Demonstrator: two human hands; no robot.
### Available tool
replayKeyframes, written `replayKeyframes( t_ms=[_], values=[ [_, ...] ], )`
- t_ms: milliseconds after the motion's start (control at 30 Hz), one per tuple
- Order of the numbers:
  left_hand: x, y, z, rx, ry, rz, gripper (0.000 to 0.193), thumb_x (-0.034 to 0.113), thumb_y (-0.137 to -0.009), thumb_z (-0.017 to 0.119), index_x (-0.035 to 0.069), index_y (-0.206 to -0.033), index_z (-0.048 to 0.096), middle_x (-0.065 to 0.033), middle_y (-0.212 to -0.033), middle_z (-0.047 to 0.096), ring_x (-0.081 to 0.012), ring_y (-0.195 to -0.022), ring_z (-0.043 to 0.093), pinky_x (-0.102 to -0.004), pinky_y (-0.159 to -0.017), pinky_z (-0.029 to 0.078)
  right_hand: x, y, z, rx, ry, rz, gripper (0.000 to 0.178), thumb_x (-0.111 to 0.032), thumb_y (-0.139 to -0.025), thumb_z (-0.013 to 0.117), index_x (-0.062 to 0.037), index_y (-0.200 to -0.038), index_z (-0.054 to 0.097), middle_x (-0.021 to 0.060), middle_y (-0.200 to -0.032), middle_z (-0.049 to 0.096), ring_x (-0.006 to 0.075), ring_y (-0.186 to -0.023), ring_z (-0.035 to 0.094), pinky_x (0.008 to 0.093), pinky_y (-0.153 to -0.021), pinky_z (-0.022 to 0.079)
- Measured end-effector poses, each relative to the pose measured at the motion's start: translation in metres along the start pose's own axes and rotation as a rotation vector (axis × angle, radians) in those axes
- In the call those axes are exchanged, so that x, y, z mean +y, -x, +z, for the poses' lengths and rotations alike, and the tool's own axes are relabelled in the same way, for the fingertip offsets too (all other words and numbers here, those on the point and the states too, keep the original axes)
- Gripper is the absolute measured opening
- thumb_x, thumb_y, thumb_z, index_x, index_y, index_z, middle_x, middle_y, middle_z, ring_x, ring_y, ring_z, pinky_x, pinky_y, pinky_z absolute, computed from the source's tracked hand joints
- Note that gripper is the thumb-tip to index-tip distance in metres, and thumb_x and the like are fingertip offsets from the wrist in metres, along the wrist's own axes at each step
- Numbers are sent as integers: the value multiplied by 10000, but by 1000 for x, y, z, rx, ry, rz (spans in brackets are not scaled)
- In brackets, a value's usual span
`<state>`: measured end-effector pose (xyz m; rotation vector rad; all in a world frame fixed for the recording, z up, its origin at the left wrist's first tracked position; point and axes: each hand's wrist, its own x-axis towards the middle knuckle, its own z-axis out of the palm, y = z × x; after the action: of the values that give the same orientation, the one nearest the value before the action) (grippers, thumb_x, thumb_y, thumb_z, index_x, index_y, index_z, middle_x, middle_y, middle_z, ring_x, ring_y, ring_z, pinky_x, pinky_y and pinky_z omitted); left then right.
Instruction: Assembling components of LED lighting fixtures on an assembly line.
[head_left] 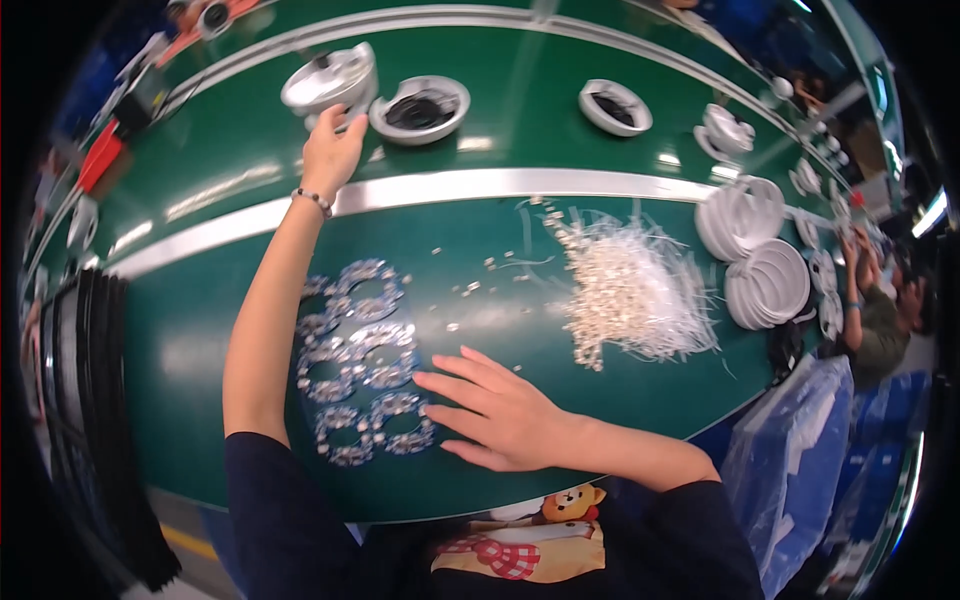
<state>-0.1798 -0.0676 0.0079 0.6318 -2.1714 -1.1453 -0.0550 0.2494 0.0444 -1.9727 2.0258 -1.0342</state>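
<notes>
I see my left hand point(332, 148) stretched out across the green desk point(200, 330), fingers touching a white round housing point(330, 80) on the far belt. Beside it sits a second housing point(421, 108). My right hand point(500, 412) lies flat, fingers spread, touching the panel of ring boards point(362, 360). A heap of small white wired parts point(630, 290) lies well right, near stacked white rings point(765, 283).

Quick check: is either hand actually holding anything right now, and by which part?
Nothing is clearly held. The left hand reaches to the near rim of the white round housing; a closed grip cannot be told. The right hand lies flat, fingers spread, beside the ring-shaped boards.
</notes>
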Motion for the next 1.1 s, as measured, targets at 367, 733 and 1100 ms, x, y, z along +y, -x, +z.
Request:
replayKeyframes(
  t_ms=[367, 733, 1100],
  values=[
    [-8, 166, -147, -481, 27, 217, 55, -8, -699, 625, 21, -737, 597, -74, -922, 625, -164, -836, 577, -273, -736, 448, 13, -27, 60, -210, 23, -50, 542, -361, -725, 644, -5, -1110, 502, 161, -1326, 355, 347, -1226, 325, 513, -1005, 240],
    [19, 184, -179, -729, -184, 140, 140, -8, -608, 692, 38, -713, 613, -56, -888, 566, -239, -855, 542, -325, -741, 448, 12, -34, 54, -232, 4, -25, 511, -362, -742, 621, 4, -1087, 530, 159, -1319, 365, 327, -1237, 319, 480, -1028, 221],
    [24, 192, -167, -609, -347, 217, 86, -27, -658, 651, 13, -721, 606, -66, -885, 561, -246, -839, 548, -312, -717, 456, 14, -30, 56, -198, -18, -13, 534, -345, -720, 652, -17, -1114, 503, 147, -1339, 353, 334, -1236, 327, 502, -1011, 233]
  ],
)
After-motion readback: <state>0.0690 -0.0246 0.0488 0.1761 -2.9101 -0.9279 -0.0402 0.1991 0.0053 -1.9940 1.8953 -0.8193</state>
